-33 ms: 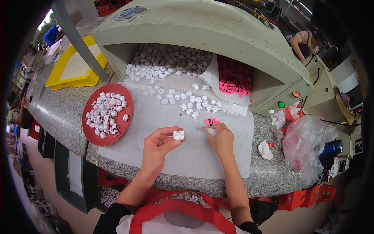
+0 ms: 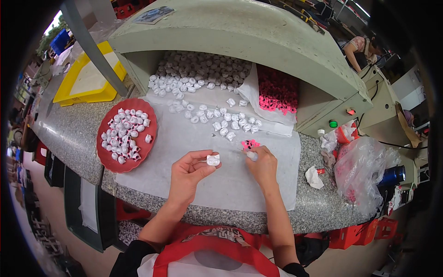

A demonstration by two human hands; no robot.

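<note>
The left hand (image 2: 187,175) pinched a white piece (image 2: 213,160) between thumb and fingertips, above the white sheet (image 2: 184,138). The right hand (image 2: 263,166) gripped a small white tool (image 2: 252,156), its tip just beside a pink piece (image 2: 249,145) lying on the sheet.

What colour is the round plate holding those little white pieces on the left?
Red. The round plate shows clearly in the head view, left of the left hand, on the speckled grey counter.

One head-worn fisheye camera looks steeply down from close above the near edge of the granite bench (image 2: 69,138), facing its far side.
</note>
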